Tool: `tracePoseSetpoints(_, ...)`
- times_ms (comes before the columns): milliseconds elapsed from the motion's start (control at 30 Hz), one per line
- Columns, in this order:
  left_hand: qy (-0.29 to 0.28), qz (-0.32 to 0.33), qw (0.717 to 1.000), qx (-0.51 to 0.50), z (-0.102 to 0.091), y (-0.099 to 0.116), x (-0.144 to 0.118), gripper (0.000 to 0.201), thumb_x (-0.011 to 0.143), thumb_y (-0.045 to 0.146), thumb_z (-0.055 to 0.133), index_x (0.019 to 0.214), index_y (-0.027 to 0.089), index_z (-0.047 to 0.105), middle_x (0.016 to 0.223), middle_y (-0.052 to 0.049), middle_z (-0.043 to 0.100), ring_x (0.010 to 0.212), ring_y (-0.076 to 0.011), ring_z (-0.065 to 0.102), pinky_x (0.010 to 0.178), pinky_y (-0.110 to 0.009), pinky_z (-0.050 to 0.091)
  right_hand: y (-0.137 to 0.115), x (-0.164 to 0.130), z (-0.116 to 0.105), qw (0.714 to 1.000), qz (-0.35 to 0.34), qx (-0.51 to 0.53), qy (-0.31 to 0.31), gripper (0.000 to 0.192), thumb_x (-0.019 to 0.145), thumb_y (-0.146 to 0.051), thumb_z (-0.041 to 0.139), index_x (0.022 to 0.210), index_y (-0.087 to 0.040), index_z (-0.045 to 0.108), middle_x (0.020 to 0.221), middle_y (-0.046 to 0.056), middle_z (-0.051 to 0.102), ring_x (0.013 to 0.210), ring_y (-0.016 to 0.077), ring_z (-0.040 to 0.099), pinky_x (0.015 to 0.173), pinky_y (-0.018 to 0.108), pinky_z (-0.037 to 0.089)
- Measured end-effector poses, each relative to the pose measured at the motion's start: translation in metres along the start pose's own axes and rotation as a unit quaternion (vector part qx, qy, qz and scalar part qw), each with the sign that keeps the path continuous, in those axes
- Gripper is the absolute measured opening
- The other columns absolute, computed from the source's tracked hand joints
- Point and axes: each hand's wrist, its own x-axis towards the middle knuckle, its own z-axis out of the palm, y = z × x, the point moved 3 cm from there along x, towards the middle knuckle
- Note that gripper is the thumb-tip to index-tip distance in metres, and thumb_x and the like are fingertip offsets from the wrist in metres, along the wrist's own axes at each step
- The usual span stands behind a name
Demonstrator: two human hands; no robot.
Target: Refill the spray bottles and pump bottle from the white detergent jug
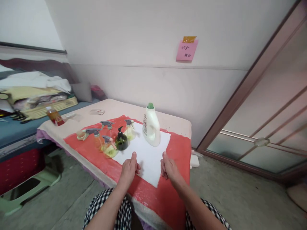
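Observation:
My left hand is over the near edge of a white sheet, thumb raised and fingers curled in, with nothing visible in it. On the sheet's right side, my right hand holds the same pose, also without anything visible in it. Beyond both hands stands a large white jug with a green cap, upright on the sheet. To its left are a dark green pump bottle and several clear spray bottles, among them a yellowish one nearest my left hand.
Under the sheet lies a red cloth on a pale table. A drink bottle stands at the far left, beside a bed with piled bedding. A green stool is on the floor. A pink note hangs on the wall.

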Motion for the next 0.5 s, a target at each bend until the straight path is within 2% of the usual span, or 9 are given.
tracePoseSetpoints(100,-0.010,-0.020,1.000,-0.014,0.004,0.000,-0.002,0.074,0.090,0.074,0.016,0.044,0.025,0.047,0.051,-0.008,0.065,0.050,-0.0205,0.062,0.061,-0.032,0.047,0.017,0.007,0.010,0.999,0.043,0.022,0.011,0.066,0.095,-0.071,0.029,0.057,-0.021,0.050,0.042,-0.009,0.043,0.040,0.0091,0.045,0.053,0.027,0.045)
tracePoseSetpoints(167,-0.015,-0.029,0.999,-0.016,0.007,0.001,-0.003,0.074,0.089,0.075,0.016,0.044,0.025,0.047,0.050,-0.008,0.065,0.050,-0.0207,0.062,0.061,-0.032,0.047,0.026,0.009,0.013,0.997,0.063,0.032,0.018,0.062,0.094,-0.069,0.035,0.061,-0.020,0.052,0.045,-0.009,0.045,0.043,0.0089,0.047,0.055,0.027,0.046)
tracePoseSetpoints(333,-0.016,-0.042,0.999,-0.014,0.007,0.000,-0.001,0.074,0.087,0.076,0.014,0.044,0.025,0.045,0.050,-0.009,0.065,0.053,-0.0216,0.064,0.060,-0.032,0.048,0.036,0.011,0.010,0.995,0.082,0.043,0.037,0.060,0.095,-0.068,0.036,0.062,-0.020,0.054,0.047,-0.009,0.046,0.043,0.0088,0.047,0.054,0.027,0.046)
tracePoseSetpoints(500,-0.011,-0.055,0.998,-0.008,0.005,-0.004,0.003,0.075,0.085,0.079,0.012,0.044,0.026,0.043,0.052,-0.011,0.065,0.051,-0.0218,0.063,0.058,-0.033,0.048,0.038,0.012,0.007,0.996,0.057,0.037,0.059,0.062,0.095,-0.068,0.034,0.061,-0.020,0.053,0.045,-0.009,0.045,0.042,0.0089,0.046,0.054,0.027,0.046)
